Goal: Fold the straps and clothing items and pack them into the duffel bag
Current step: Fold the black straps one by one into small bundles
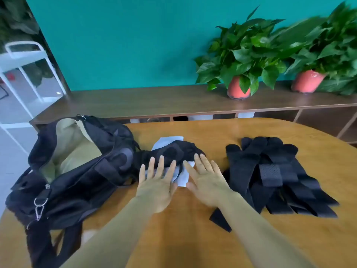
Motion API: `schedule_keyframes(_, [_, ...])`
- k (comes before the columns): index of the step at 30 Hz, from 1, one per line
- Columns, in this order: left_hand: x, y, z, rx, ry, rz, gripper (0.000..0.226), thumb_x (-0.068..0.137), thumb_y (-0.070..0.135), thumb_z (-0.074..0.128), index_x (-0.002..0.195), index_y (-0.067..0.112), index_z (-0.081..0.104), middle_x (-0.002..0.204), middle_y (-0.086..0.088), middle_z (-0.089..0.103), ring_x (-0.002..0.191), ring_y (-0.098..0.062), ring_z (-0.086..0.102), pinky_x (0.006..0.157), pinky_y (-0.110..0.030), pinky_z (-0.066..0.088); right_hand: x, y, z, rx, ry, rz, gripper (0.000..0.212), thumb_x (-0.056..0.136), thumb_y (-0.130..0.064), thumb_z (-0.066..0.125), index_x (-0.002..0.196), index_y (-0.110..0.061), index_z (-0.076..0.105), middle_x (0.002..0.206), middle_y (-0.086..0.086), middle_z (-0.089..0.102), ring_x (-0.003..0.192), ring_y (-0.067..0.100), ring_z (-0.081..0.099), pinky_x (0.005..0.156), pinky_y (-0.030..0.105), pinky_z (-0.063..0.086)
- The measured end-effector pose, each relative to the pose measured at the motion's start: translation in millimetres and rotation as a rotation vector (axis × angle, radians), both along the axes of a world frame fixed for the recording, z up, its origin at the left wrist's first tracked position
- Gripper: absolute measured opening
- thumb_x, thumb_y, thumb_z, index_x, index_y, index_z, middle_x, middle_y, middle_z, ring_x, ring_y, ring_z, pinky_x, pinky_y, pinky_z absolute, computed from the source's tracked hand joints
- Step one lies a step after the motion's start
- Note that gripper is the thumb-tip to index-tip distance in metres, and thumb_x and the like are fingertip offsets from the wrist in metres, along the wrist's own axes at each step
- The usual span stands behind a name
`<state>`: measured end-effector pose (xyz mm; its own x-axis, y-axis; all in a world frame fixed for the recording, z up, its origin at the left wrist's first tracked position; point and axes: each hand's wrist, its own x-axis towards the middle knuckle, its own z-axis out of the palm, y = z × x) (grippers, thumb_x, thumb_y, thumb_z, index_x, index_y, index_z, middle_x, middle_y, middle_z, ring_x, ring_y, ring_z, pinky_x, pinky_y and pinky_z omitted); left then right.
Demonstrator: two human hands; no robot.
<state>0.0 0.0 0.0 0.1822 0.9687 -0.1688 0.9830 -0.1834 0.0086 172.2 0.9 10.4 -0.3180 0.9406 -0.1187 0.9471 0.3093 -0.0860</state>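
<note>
Presses down on a black-and-white clothing item (173,151) at mid-table, just beside the duffel bag (77,171) on its left; uses left hand (156,182) and right hand (204,180), both flat, fingers straight and spread, gripping nothing; looks like early going, judging by the unzipped bag showing only tan lining; leaves the loose heap of black straps (274,175) unpacked, near the right hand on the wooden table (193,238)

The rounded wooden counter (193,233) bears an unzipped black duffel bag (77,171) at its left, a black garment (173,151) lying over a white sheet (183,178) in the middle, and a loose heap of black straps (274,175) at its right.
</note>
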Motion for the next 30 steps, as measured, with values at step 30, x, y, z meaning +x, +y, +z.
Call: schedule_keyframes(30, [-31, 126, -15, 0.007, 0.156, -0.143, 0.056, 0.101, 0.052, 0.012, 0.151, 0.037, -0.007, 0.160, 0.007, -0.013, 0.144, -0.022, -0.024, 0.116, -0.047, -0.014, -50, 117, -29, -0.089, -0.064, -0.153, 0.058, 0.097, -0.054, 0.019, 0.149, -0.032, 0.008, 0.158, 0.011, 0.003, 0.145, 0.033, 0.003, 0.112, 0.056, 0.008])
